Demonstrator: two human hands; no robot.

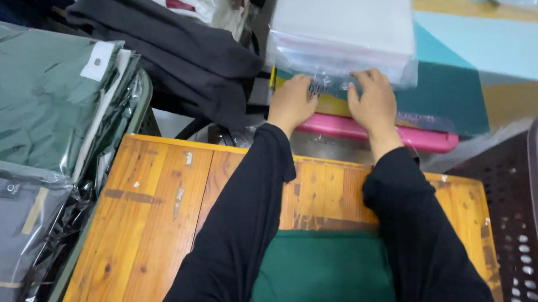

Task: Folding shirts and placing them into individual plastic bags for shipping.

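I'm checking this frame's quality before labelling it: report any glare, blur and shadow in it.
Head view: soft even light, no hard shadows; pale glare on the clear plastic bags under the left hand and right hand, and on the bagged green garments; the brown basket at the right edge is smeared; the wooden table is sharp.

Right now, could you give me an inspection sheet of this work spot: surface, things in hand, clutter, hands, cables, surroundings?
Surface: worn wooden table.
Job's things: stack of clear plastic bags on a pink tray; folded green garment on the table.
Clutter: bagged green garments, dark cloth.
Hands: left hand and right hand rest on the bag stack's edge.
Cables: nothing seen.
Surroundings: brown perforated basket.
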